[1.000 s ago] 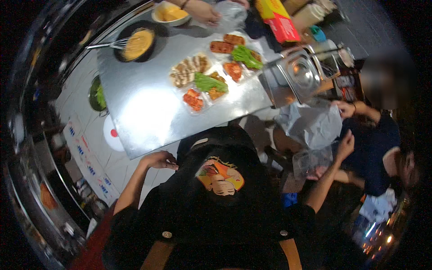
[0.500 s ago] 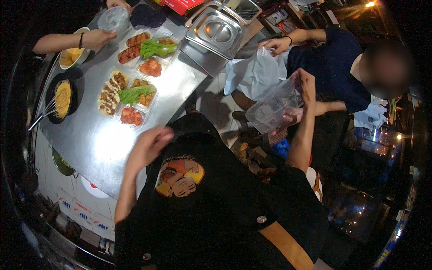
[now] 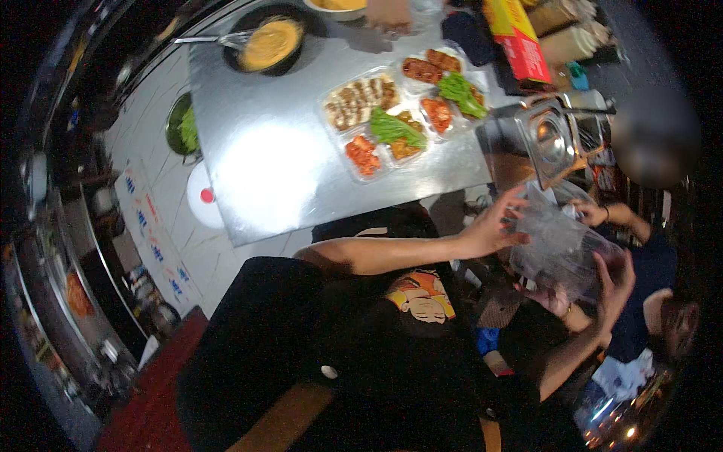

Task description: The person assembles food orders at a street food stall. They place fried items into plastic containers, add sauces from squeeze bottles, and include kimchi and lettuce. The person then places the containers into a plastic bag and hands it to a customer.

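My right hand (image 3: 615,277) grips the far right edge of a clear plastic container (image 3: 553,241), held off to the right of the steel table. My left hand (image 3: 493,226) reaches across to the container's left side, fingers spread and bent; whether they touch it is blurred. A co-worker's hand (image 3: 591,212) is behind the container, and another hand of theirs (image 3: 556,299) is below it. On the table stands a compartment tray (image 3: 360,181) with sauced meat, lettuce and red pickles. Beside it is a second filled tray (image 3: 449,134) with grilled patties.
The steel table (image 3: 301,200) has a black bowl of yellow sauce (image 3: 273,44) with a whisk (image 3: 211,39). Another person's hand (image 3: 388,15) shows at its far edge. A lidded steel container (image 3: 548,139) stands at its right corner, near a red and yellow box (image 3: 520,49).
My view has swung left, so the table appears farther right. My left hand has moved from beside the table over to the container. My right hand still holds it, nearer the co-worker.
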A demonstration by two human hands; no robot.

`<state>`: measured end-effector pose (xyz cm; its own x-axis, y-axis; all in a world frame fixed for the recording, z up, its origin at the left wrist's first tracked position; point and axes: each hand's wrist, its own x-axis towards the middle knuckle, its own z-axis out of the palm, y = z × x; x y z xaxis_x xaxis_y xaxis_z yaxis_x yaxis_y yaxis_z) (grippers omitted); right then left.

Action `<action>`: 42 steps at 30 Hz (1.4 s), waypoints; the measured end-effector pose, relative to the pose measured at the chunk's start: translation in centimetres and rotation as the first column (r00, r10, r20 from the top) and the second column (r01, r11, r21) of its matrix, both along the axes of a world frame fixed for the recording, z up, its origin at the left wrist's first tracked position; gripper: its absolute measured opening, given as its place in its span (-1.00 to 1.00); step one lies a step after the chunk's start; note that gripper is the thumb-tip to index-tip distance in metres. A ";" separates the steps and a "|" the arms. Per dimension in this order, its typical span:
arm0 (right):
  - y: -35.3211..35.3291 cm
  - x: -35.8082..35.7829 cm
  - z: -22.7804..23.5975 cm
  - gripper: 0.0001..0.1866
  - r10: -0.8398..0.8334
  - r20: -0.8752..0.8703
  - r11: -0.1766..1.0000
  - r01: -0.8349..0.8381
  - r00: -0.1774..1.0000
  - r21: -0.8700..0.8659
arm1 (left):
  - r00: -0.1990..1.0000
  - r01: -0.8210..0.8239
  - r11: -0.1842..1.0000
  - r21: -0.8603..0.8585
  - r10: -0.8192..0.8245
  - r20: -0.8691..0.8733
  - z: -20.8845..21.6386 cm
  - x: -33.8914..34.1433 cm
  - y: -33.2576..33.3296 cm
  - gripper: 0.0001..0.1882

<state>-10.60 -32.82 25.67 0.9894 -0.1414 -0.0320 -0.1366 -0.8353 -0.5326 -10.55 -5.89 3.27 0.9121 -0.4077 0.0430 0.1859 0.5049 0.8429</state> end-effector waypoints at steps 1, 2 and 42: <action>-0.5 0.6 1.3 -0.57 0.042 0.023 0.999 -0.043 0.999 0.033 | 0.995 -0.066 0.996 -0.065 0.070 0.064 1.1 0.4 1.3 -0.02; -0.3 0.7 2.4 -0.64 0.090 0.137 0.994 -0.098 0.986 0.047 | 0.985 -0.106 0.984 -0.143 0.123 0.120 3.0 0.7 3.1 -0.04; 24.6 10.1 -19.1 -0.71 0.530 0.635 0.494 -0.814 0.561 0.306 | 0.743 -0.631 0.775 -0.039 0.589 -0.320 1.6 -4.2 32.0 -0.11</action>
